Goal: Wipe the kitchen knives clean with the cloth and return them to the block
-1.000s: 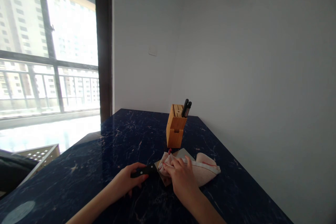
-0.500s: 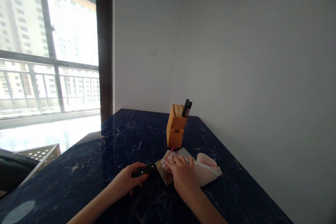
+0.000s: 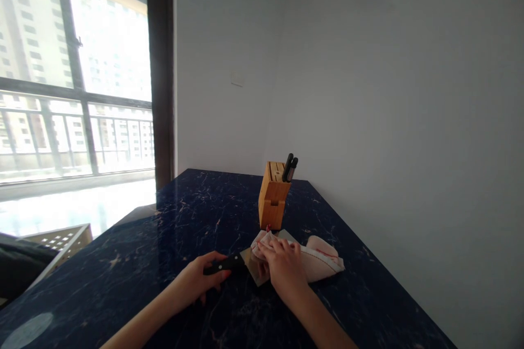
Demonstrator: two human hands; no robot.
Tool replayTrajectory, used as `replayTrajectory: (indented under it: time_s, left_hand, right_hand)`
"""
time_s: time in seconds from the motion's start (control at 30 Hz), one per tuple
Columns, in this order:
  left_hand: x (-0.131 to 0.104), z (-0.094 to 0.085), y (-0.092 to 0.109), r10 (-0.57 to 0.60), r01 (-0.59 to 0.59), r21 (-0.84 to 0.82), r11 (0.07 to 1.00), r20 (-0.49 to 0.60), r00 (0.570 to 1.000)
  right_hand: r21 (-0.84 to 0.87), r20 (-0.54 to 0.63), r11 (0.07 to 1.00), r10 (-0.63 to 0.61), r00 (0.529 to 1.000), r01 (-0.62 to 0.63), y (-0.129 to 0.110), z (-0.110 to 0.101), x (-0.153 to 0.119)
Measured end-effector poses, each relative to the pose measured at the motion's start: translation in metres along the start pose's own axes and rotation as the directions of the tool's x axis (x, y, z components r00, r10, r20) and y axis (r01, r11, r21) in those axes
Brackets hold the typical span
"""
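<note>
A broad-bladed knife (image 3: 250, 264) lies near the close end of a dark blue table (image 3: 213, 202), its black handle to the left and its metal blade partly hidden under a pale cloth (image 3: 321, 264). The person's left hand (image 3: 202, 274) is closed around the handle, fingers and thumb on opposite sides. The right hand (image 3: 284, 268) has hold of the bunched end of the cloth, fingers curled over it against the blade; its thumb's exact place cannot be made out. The rest of the cloth, marked with reddish lines, spreads to the right across the tabletop. A small red object (image 3: 268, 227) shows at the bunched end. Just beyond the blade stands a wooden knife block (image 3: 273, 199), with two black handles (image 3: 290, 168) rising from its right side. Pale veins run through the table's glossy surface, and a whitish oval patch (image 3: 28, 330) marks its lower left. Plain grey-white walls (image 3: 368, 92) meet in a corner behind, one bearing a switch plate (image 3: 236, 79). At left, beside a pale perforated panel (image 3: 61, 239), daylight pours through tall windows (image 3: 114, 54) facing a railing (image 3: 123, 131) and high-rise buildings (image 3: 30, 27).
</note>
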State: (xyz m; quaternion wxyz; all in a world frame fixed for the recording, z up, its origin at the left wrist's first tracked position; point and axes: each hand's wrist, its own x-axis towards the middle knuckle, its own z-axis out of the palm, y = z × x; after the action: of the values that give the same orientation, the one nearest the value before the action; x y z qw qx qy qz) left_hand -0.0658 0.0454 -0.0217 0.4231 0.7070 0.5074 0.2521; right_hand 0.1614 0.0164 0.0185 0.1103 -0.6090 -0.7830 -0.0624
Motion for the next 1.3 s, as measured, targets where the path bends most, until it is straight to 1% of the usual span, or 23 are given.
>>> replayTrajectory:
  time_s: [0.07,0.2,0.27,0.4,0.47,0.53,0.7,0.77,0.87,0.93,1.0,1.07,1.17,1.23,1.3]
  left_hand:
    - [0.000,0.000,0.000,-0.002,0.002,-0.001,1.000,0.001,1.000]
    - [0.002,0.002,-0.002,0.000,0.000,0.006,1.000,-0.024,1.000]
    - [0.002,0.002,-0.002,0.000,0.000,0.001,1.000,-0.033,0.999]
    - [0.000,0.001,0.001,0.001,-0.001,-0.025,1.000,-0.025,1.000]
    - [-0.002,0.001,0.002,0.003,-0.004,-0.032,0.999,-0.021,1.000]
    - [-0.002,0.000,0.002,0.000,0.000,-0.029,1.000,-0.013,1.000]
    - [-0.002,0.000,0.000,0.014,-0.014,-0.030,0.999,-0.001,1.000]
    - [-0.001,0.000,-0.001,0.022,-0.021,-0.033,0.999,0.002,1.000]
    - [0.000,0.001,-0.002,0.020,-0.020,-0.030,0.999,0.017,1.000]
    - [0.000,0.000,-0.002,0.021,-0.020,-0.024,1.000,0.017,1.000]
    - [0.000,0.000,-0.002,0.027,-0.027,-0.017,0.999,0.013,1.000]
    - [-0.001,0.000,-0.001,0.030,-0.030,-0.013,0.999,0.008,1.000]
    - [-0.002,0.001,0.000,0.031,-0.031,-0.005,1.000,0.006,1.000]
    - [-0.003,0.001,0.000,0.027,-0.027,0.000,1.000,0.008,1.000]
    - [-0.003,0.001,0.001,0.018,-0.018,0.002,1.000,0.014,1.000]
  right_hand:
    - [-0.010,0.007,1.000,-0.001,1.000,0.001,-0.002,0.000,0.000]
    - [0.020,-0.028,0.996,-0.085,0.996,0.085,-0.014,0.000,-0.003]
    - [0.033,-0.034,0.994,-0.099,0.995,0.100,-0.016,0.000,-0.004]
    - [0.021,-0.054,1.000,0.000,0.999,0.001,-0.002,0.000,-0.002]
    - [0.026,-0.049,0.999,0.022,0.999,-0.021,0.006,-0.001,-0.001]
    - [0.047,-0.041,0.999,0.005,0.999,-0.003,0.007,-0.002,-0.002]
    - [0.073,-0.021,0.993,-0.093,0.995,0.094,-0.002,-0.009,-0.008]
    - [0.068,-0.009,0.995,-0.079,0.997,0.079,0.001,-0.013,-0.008]
    - [0.070,0.006,0.998,-0.009,1.000,0.008,0.014,-0.016,-0.008]
    - [0.098,0.019,0.995,0.012,1.000,-0.014,0.022,-0.016,-0.008]
    - [0.151,0.046,0.989,-0.010,0.999,0.003,0.025,-0.016,-0.010]
    - [0.211,0.074,0.976,-0.065,0.995,0.048,0.022,-0.015,-0.012]
    - [0.276,0.077,0.956,-0.122,0.990,0.097,0.017,-0.016,-0.014]
    - [0.271,0.075,0.960,-0.094,0.993,0.071,0.019,-0.017,-0.013]
    - [0.233,0.065,0.972,-0.029,0.997,0.013,0.026,-0.019,-0.012]
